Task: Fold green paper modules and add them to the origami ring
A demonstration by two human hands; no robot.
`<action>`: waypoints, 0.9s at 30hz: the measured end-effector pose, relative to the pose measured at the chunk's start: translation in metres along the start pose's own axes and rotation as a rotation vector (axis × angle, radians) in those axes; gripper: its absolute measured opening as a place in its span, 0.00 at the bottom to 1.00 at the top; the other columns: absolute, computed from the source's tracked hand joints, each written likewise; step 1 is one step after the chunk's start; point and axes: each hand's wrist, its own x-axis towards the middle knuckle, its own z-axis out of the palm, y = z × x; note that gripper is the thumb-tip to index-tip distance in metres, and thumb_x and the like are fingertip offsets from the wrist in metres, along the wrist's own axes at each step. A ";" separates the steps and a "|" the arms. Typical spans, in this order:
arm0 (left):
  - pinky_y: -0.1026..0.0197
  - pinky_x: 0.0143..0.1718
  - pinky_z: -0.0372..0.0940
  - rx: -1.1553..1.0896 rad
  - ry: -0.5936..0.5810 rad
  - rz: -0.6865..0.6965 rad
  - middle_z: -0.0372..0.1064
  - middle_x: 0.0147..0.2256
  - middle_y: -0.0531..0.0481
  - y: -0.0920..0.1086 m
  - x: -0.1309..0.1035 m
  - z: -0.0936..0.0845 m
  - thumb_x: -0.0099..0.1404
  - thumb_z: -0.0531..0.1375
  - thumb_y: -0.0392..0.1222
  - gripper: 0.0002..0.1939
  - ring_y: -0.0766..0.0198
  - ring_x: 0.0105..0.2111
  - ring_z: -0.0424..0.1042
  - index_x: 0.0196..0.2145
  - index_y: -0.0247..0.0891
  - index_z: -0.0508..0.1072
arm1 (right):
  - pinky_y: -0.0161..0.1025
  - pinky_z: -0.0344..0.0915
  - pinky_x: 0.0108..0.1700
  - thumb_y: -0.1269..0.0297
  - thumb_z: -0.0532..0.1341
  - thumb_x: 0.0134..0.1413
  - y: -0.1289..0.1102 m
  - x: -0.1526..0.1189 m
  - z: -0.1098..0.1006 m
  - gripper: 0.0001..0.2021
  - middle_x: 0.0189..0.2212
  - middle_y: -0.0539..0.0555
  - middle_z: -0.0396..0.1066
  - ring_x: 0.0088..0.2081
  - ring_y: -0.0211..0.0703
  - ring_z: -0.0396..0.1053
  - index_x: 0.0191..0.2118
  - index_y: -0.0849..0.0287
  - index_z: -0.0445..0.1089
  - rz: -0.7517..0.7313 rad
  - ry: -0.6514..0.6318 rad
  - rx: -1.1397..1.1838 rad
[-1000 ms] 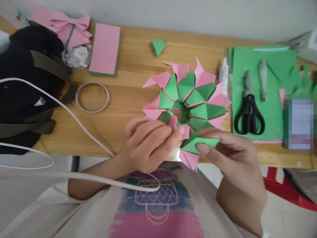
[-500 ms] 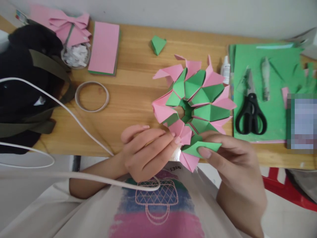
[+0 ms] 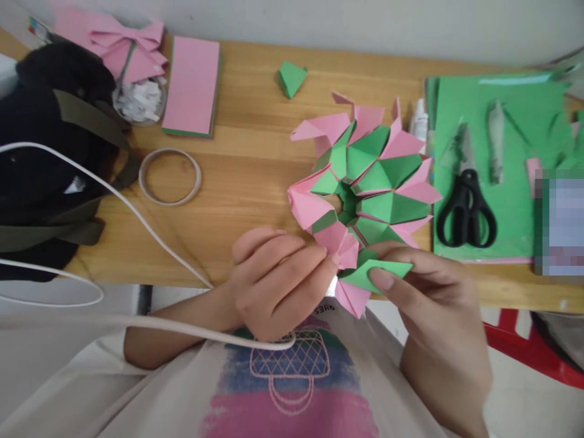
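A ring-shaped paper flower (image 3: 390, 207), made of folded green and pink pieces round an open centre, is held up between both hands near the table's front edge. My left hand (image 3: 283, 280) is closed, its fingertips pinching a pink petal at the lower left of the flower. With thumb and fingers my right hand (image 3: 433, 310) grips a green folded piece at the flower's lower right. Just below that piece a pink flap hangs toward my shirt. The fingers behind the paper are partly hidden.
On the right lie green sheets (image 3: 515, 225) with black-handled scissors (image 3: 468, 210) and a white bottle (image 3: 418, 125) beside them. A tape roll (image 3: 145, 188), pink paper stack (image 3: 191, 85), green folded piece (image 3: 292, 79) and dark bag (image 3: 41, 170) are also on the table. A white cable (image 3: 150, 231) crosses the left.
Both hands and the paper flower have shifted slightly right in view. The grips look the same.
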 end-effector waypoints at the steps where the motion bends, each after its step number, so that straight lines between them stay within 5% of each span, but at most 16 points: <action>1: 0.62 0.42 0.65 0.060 0.033 0.093 0.78 0.35 0.58 0.000 0.002 -0.004 0.67 0.58 0.35 0.06 0.69 0.37 0.73 0.37 0.40 0.76 | 0.34 0.66 0.31 0.68 0.67 0.53 -0.001 0.002 -0.002 0.06 0.27 0.47 0.73 0.30 0.36 0.68 0.28 0.51 0.74 -0.007 -0.015 -0.027; 3: 0.58 0.41 0.65 0.123 -0.016 0.213 0.78 0.36 0.55 -0.001 0.008 -0.017 0.68 0.57 0.34 0.08 0.65 0.37 0.73 0.38 0.38 0.76 | 0.36 0.65 0.29 0.67 0.67 0.53 -0.005 0.006 -0.007 0.08 0.26 0.49 0.72 0.29 0.38 0.68 0.25 0.53 0.73 -0.028 -0.071 -0.098; 6: 0.58 0.44 0.65 0.096 -0.302 0.287 0.78 0.41 0.57 -0.010 0.026 -0.044 0.67 0.59 0.35 0.06 0.63 0.39 0.72 0.37 0.42 0.76 | 0.38 0.65 0.28 0.65 0.67 0.52 -0.011 0.016 -0.016 0.09 0.26 0.51 0.72 0.28 0.40 0.68 0.23 0.55 0.71 -0.094 -0.225 -0.215; 9: 0.55 0.49 0.64 -0.020 -0.457 0.378 0.76 0.43 0.54 -0.031 0.050 -0.057 0.69 0.55 0.35 0.10 0.61 0.45 0.70 0.39 0.44 0.77 | 0.38 0.64 0.28 0.65 0.66 0.52 -0.020 0.026 -0.022 0.10 0.26 0.51 0.71 0.28 0.40 0.67 0.22 0.55 0.69 -0.165 -0.371 -0.312; 13: 0.58 0.45 0.67 -0.202 -0.656 0.473 0.72 0.44 0.51 -0.057 0.088 -0.040 0.67 0.57 0.43 0.12 0.65 0.42 0.70 0.46 0.44 0.76 | 0.35 0.57 0.23 0.67 0.65 0.52 -0.032 0.038 -0.027 0.09 0.24 0.49 0.70 0.23 0.35 0.61 0.23 0.56 0.69 -0.225 -0.531 -0.390; 16: 0.69 0.36 0.67 -0.358 -0.890 0.495 0.74 0.35 0.59 -0.059 0.110 -0.023 0.65 0.60 0.42 0.12 0.72 0.33 0.71 0.47 0.45 0.75 | 0.34 0.56 0.24 0.67 0.64 0.51 -0.036 0.044 -0.029 0.05 0.23 0.47 0.69 0.23 0.34 0.61 0.26 0.56 0.71 -0.252 -0.609 -0.448; 21: 0.75 0.25 0.64 -0.434 -1.013 0.622 0.75 0.28 0.67 -0.050 0.127 -0.010 0.64 0.62 0.39 0.05 0.77 0.25 0.71 0.38 0.44 0.76 | 0.34 0.60 0.28 0.68 0.63 0.50 -0.036 0.051 -0.033 0.02 0.27 0.49 0.72 0.27 0.35 0.63 0.28 0.58 0.72 -0.293 -0.695 -0.492; 27: 0.71 0.27 0.67 -0.411 -1.127 0.481 0.73 0.22 0.64 -0.040 0.140 -0.001 0.63 0.61 0.49 0.13 0.75 0.23 0.71 0.26 0.38 0.73 | 0.32 0.59 0.28 0.71 0.62 0.49 -0.037 0.058 -0.034 0.07 0.23 0.46 0.67 0.26 0.33 0.60 0.23 0.58 0.68 -0.242 -0.707 -0.429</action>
